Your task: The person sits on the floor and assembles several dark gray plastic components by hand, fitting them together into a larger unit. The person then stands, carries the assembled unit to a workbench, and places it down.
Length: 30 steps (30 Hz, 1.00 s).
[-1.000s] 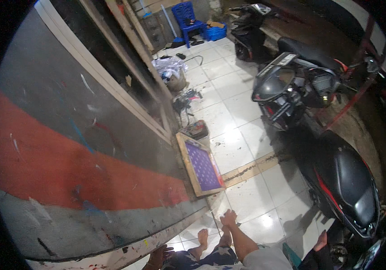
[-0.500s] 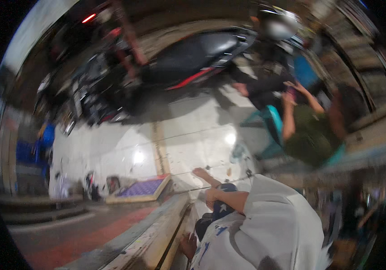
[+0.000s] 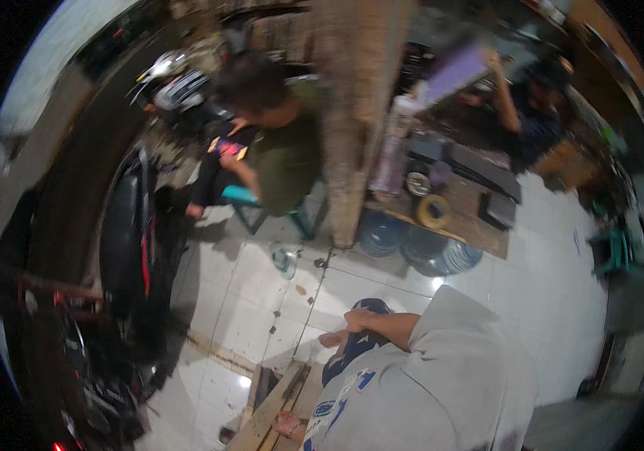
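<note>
My right hand (image 3: pixel 356 319) rests on my bent knee, its fingers curled in and nothing seen in them. Below it to the left, my left hand (image 3: pixel 288 425) lies on the edge of a wooden bench (image 3: pixel 266 427), fingers stretched over the boards. Dark patterned shorts (image 3: pixel 371 338) cover my leg, and a bare foot (image 3: pixel 331 340) shows beyond the knee. My grey printed shirt (image 3: pixel 450 376) fills the lower middle.
A person (image 3: pixel 284 158) on a teal stool (image 3: pixel 239 197) holds a phone (image 3: pixel 228 148). Motorcycles (image 3: pixel 126 233) stand left. Past a wooden post (image 3: pixel 348 128), a low table (image 3: pixel 480 207) holds a tape roll (image 3: pixel 432 212), above large bottles (image 3: pixel 382 234). Another person (image 3: pixel 544 98) sits behind.
My view has swung to the right, bringing the post, table and second person into sight. My right hand stays on the knee and my left hand stays at the bench.
</note>
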Available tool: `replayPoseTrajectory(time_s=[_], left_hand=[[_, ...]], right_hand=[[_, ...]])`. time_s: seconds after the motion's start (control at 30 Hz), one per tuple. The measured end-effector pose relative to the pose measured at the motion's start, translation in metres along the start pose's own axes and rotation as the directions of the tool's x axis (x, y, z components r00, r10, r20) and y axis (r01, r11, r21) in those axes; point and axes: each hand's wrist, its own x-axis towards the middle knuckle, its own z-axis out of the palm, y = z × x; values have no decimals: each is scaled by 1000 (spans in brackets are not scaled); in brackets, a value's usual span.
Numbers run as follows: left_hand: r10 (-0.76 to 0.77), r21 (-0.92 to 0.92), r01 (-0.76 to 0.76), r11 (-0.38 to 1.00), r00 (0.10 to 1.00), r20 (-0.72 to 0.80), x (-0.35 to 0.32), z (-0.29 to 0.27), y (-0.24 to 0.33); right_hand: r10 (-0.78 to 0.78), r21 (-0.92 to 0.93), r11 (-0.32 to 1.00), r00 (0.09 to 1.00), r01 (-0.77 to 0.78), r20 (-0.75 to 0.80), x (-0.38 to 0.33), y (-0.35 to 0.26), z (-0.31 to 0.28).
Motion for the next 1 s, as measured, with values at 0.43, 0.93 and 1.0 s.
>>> replayPoseTrajectory(time_s=[0.43,0.93,1.0], left_hand=[[300,618,-383,687,924,238,-56,12,-123],[-734,343,-923,-173,353,580,-262,60,-455],[-726,367,-902,-227,408,554,-248,65,-468]], right_hand=[[349,582,806,881,-107,-321,-174,356,104],[472,834,-547,794,-75,382,-353,452,359],[536,897,-441,813,38,229,-339,438,346]])
